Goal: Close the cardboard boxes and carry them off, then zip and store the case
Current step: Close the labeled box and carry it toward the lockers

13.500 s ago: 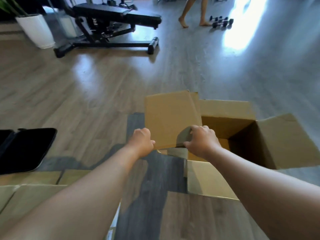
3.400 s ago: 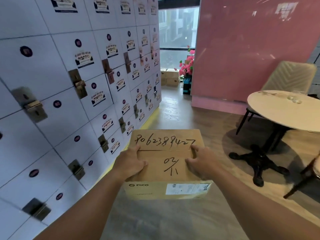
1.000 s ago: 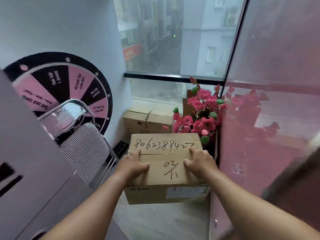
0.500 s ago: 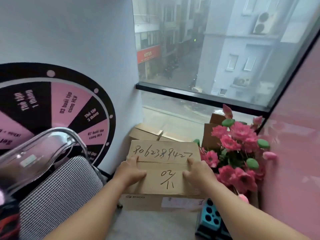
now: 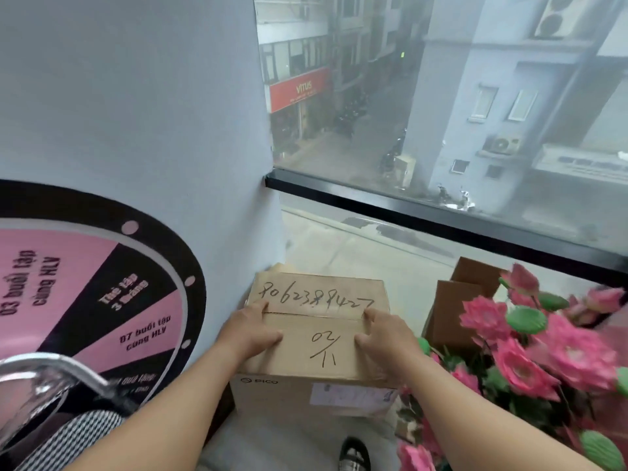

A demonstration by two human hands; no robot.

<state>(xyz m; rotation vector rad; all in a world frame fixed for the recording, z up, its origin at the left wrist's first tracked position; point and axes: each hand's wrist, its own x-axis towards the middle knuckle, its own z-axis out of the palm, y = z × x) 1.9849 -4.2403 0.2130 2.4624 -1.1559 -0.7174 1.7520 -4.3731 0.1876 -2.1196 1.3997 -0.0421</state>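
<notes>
- Cardboard box (image 5: 326, 338) sat closed in the corner between the grey wall (image 5: 136, 113) and the window (image 5: 441, 96); whether its base rested on anything could not be determined.
- Left hand (image 5: 251, 331) lay on the top of the box at its left edge, fingers bent over the flap seam and thumb stretched across the near flap, grasping the box.
- Right hand (image 5: 384, 334) grasped the box at the right edge of the top in the same manner; the fingertips of both hands were partly hidden at the seam.
- Handwritten digits on the far flap were partly covered by the left fingers; the printed label (image 5: 350, 396) on the front face was too blurred to read.
- Another carton (image 5: 272, 268) showed only as a corner behind the box.
- Open brown carton (image 5: 458, 300) stood right of the box, largely masked by pink artificial flowers (image 5: 530, 351), which crowded the right forearm.
- Prize wheel (image 5: 102, 300) on the wall was cut off by the left frame edge.
- Chrome chair frame (image 5: 51, 372) and houndstooth seat (image 5: 68, 440) filled the lower left corner, partly out of view.
- Shoe toe (image 5: 353, 453) appeared below the box.
</notes>
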